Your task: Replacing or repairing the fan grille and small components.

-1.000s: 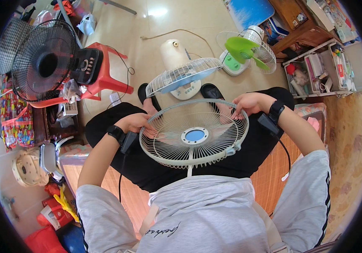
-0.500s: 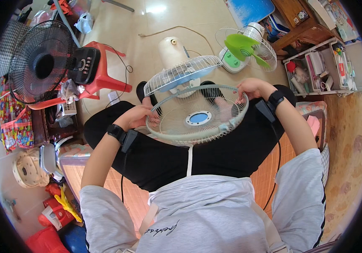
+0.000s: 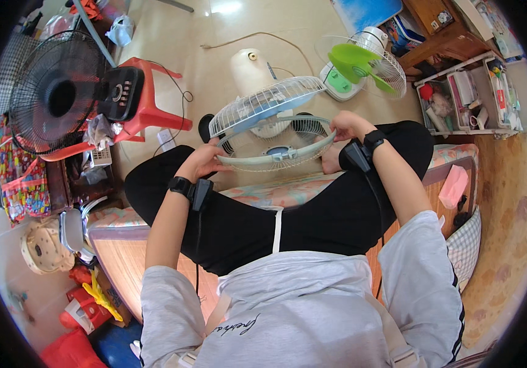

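A round, pale grey-green front fan grille [image 3: 303, 153] is held up between my two hands, over the gap between my knees. My left hand [image 3: 203, 162] grips its left rim, and my right hand [image 3: 348, 127] pinches the right rim. The grille stands tilted, its hub facing down and partly hidden by the rim. Just beyond it is a white table fan [image 3: 248, 67], with its white wire rear guard [image 3: 263, 104] and pale blue blades. The far edge of the held grille lies close to that guard; whether they touch I cannot tell.
To the left, a black fan [image 3: 61, 98] rests on a red plastic stool [image 3: 150, 101]. A small fan with green blades [image 3: 352, 64] stands on the floor at the far right, near a white storage rack [image 3: 459, 132]. A cord [image 3: 257, 34] runs across the tiles.
Both my hands have moved away from me with the grille, toward the white fan. The grille has tipped, so its face now shows as a narrow oval.
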{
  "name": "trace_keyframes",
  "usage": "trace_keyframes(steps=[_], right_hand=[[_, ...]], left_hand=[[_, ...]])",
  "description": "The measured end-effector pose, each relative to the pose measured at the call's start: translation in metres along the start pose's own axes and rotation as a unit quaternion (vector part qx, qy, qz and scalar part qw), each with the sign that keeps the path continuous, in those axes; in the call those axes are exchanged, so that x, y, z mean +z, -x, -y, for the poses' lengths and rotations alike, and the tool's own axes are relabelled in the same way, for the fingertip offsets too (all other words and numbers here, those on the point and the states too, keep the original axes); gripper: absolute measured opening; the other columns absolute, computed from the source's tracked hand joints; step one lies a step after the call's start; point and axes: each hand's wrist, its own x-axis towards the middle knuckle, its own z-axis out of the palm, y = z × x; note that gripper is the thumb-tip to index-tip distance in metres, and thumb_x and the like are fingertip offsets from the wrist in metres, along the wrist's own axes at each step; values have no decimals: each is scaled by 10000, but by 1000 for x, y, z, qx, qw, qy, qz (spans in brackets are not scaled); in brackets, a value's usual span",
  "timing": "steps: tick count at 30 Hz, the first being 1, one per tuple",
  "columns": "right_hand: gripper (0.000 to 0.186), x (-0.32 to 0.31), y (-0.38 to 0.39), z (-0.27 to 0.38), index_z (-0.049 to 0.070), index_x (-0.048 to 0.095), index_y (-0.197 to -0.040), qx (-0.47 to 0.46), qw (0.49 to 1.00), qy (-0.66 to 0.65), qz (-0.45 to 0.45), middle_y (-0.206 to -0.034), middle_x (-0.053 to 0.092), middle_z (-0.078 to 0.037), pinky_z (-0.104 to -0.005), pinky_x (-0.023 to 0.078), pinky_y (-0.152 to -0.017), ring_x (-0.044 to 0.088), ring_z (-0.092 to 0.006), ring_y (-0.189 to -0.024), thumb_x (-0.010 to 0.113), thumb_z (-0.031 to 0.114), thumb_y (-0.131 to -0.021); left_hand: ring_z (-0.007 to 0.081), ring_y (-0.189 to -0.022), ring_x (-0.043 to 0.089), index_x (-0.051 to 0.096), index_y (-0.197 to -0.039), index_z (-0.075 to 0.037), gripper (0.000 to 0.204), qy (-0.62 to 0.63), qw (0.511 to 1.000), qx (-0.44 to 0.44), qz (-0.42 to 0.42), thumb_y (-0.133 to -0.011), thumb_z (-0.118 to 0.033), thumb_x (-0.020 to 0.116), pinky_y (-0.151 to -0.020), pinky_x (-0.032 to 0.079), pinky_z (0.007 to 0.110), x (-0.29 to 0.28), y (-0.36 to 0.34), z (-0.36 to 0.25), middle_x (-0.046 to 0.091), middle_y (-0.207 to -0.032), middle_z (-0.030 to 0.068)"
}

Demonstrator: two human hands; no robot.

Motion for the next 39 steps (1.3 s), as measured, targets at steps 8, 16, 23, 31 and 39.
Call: trace_keyframes(steps=[8,16,23,31,39], right_hand=[[112,5,-15,-3,7,504,-734,-32,999,-24,-18,-645,516,-96,-291,475,-463,522,-195,-527,559,100,-765],[124,0,-3,5,22,501,-710,-71,993,-78,-53,-578,482,-75,-281,437,-406,495,-182,-458,576,115,-747],[187,-6,0,14,-12,494,-772,-70,989,-125,-34,-602,481,-99,-295,424,-414,495,-193,-478,581,152,-750],[197,-5,3,19,-11,499,-797,-47,994,-90,-41,-636,487,-106,-291,411,-418,487,-190,-487,551,178,-779],[215,-3,9,22,-5,505,-809,-33,995,-84,-41,-636,496,-111,-286,385,-407,486,-192,-487,535,207,-790]], left_hand=[[376,-785,571,298,-1166,66,433,22,995,16,-92,-759,70,445,-718,525,526,-2,-16,-6,436,-883,148],[433,-814,567,405,-878,113,136,27,992,6,-122,-764,54,446,-731,539,501,16,-7,-13,461,-911,227],[406,-864,571,424,-880,115,110,23,995,28,-92,-799,41,424,-775,530,481,17,1,-12,477,-947,234],[350,-879,586,390,-1110,56,300,9,997,-14,-75,-814,17,421,-782,526,444,10,-3,-9,500,-955,181],[324,-887,593,236,-1301,-21,504,-10,998,-16,-54,-829,-33,413,-782,522,418,6,-3,-9,499,-998,166]])
